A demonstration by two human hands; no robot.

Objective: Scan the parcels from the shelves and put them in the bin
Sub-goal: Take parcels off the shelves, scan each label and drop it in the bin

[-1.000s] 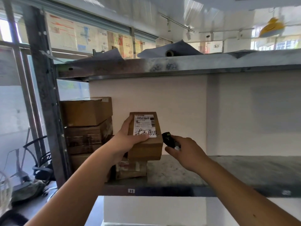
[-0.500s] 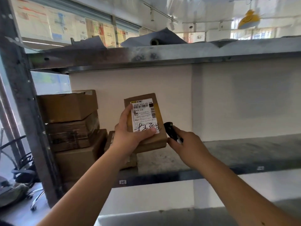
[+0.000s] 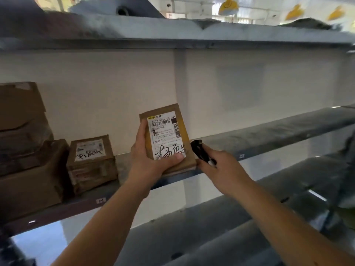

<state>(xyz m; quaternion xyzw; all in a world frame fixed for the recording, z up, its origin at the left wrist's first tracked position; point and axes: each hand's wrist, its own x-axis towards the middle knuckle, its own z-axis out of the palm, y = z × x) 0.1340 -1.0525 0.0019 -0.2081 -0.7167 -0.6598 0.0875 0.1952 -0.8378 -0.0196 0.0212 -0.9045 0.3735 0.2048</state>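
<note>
Shelf [image 3: 269, 131]: grey metal board; reference landmark for all positions below.
Stacked boxes [image 3: 23, 150]: at the far left end of the shelf, untouched.
Labelled box [image 3: 92, 162]: on the shelf, just right of the stack; judged next for scanning.
Parcel [image 3: 165, 139]: clear of the shelf, held upright in front of its front edge, label toward the camera; half a second ago tilted flatter and farther left relative to the stack.
Left hand [image 3: 151, 160]: clamped on the parcel, thumb pressed across the lower label, fingers behind.
Right hand [image 3: 221, 169]: fingers curled tight around the scanner.
Scanner [image 3: 199, 150]: black, tip just beside the parcel's right edge, closer than one second ago.
Meaning: label presented, scan judged in progress or imminent.
Bin: not in view; transfer not yet done.
</note>
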